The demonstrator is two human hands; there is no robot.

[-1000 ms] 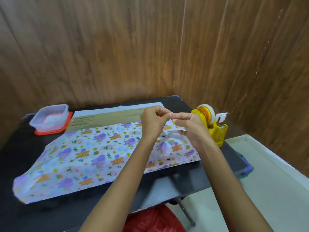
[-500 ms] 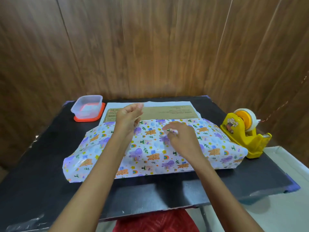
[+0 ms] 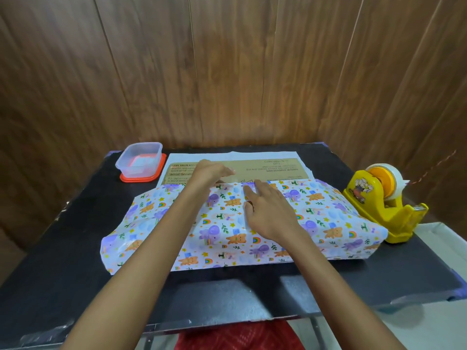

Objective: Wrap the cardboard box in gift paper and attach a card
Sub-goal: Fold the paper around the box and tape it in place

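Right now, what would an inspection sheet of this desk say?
Surface: black table, front edge worn.
Job's things: box lies flat, its far strip bare; gift paper covers the rest; tape dispenser at the paper's right end; no card seen.
Clutter: clear tub on an orange lid, far left.
Grips: left hand at the paper's far edge, fingers relaxed; right hand rests flat on the paper.
Cables: nothing seen.
Surroundings: wood-panel walls; pale floor at right.
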